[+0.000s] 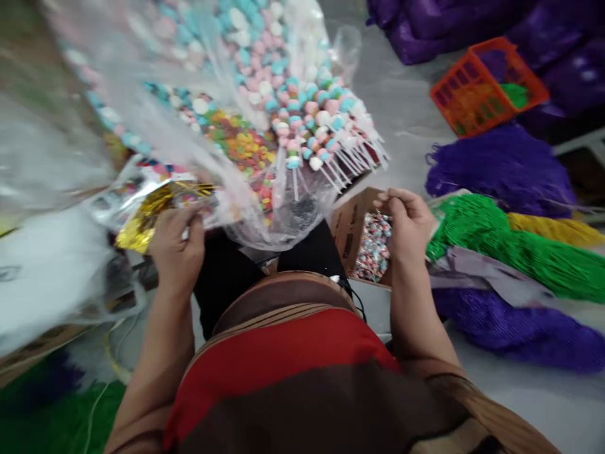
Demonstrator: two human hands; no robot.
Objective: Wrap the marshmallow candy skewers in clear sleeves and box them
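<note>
Head view, blurred. Person's left hand [177, 243]: fingers curled, thumb close to them, at the gold foil [142, 217]; can't tell if anything's held. Right hand [409, 221]: thumb and fingertips bunched nearly together, by the cardboard box [347, 230] of small multicoloured pieces [373, 246]; can't tell if anything's pinched. Pastel candy skewers [324, 123] and clear plastic [302, 221] ahead, between hands. Green strands [543, 252] right, orange basket [466, 126] beyond.

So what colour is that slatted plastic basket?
The slatted plastic basket is orange, clearest in the head view.
</note>
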